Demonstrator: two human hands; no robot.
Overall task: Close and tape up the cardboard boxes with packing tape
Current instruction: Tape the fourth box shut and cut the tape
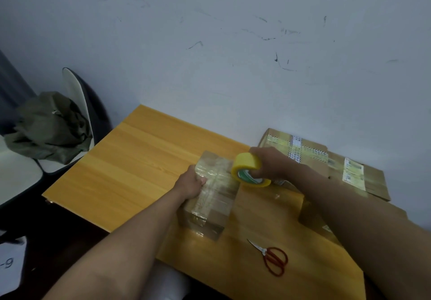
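While the small cardboard box is sitting near the middle of the wooden table, the left hand is resting on its left side, fingers curled over the top edge and gripping it. The box's flaps are lying closed, and clear glossy tape is already covering its top and running down its near face. The right hand is holding a yellow roll of packing tape just above the box's far right corner, its grip clenched around the roll with fingertips tucked into the green-lined core. Whether a strip is running from the roll to the box is too hard to tell.

Behind the right forearm, a larger flat box is lying against the wall, bearing tape strips and printed labels. Another cardboard box is sitting partly hidden under the right arm. A pair of red-handled scissors is lying on the table near its front edge, well apart from both hands, blades pointing toward the small box. To the left of the table, a white chair is carrying a crumpled olive-green garment.
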